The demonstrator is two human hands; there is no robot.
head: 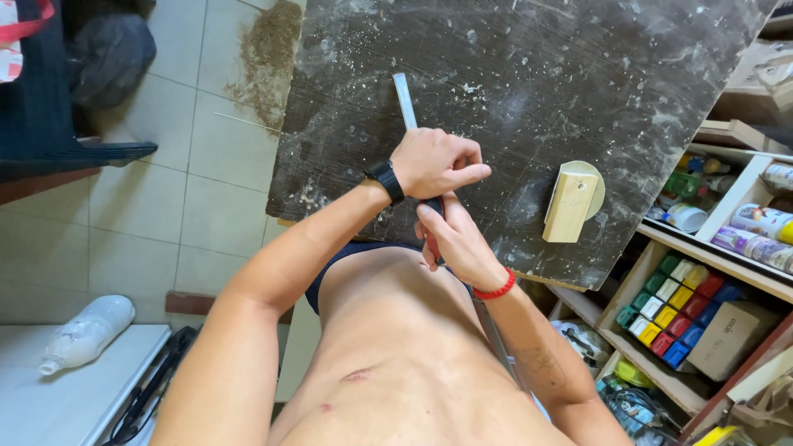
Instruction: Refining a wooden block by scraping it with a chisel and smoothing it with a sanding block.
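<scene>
Both hands closed on one white strip (405, 97) at the worktop's (529, 74) near edge: left hand (435, 162) above, right hand (457, 241) below. Wooden block (570, 204) lies alongside.

hands: 2, left (431, 163), right (457, 239)
strip: 1, pale, on worktop (404, 99)
worktop: 1 (537, 74)
wood block: 1 (569, 207)
disc under block: 1 (596, 186)
wristband: 1, black (386, 180)
bracelet: 1, red (496, 289)
bottle: 1, white, lying flat (87, 331)
colour boxes in tray: about 15, exact count unclear (673, 307)
carton: 1 (731, 339)
shelf cans: at least 3 (756, 231)
</scene>
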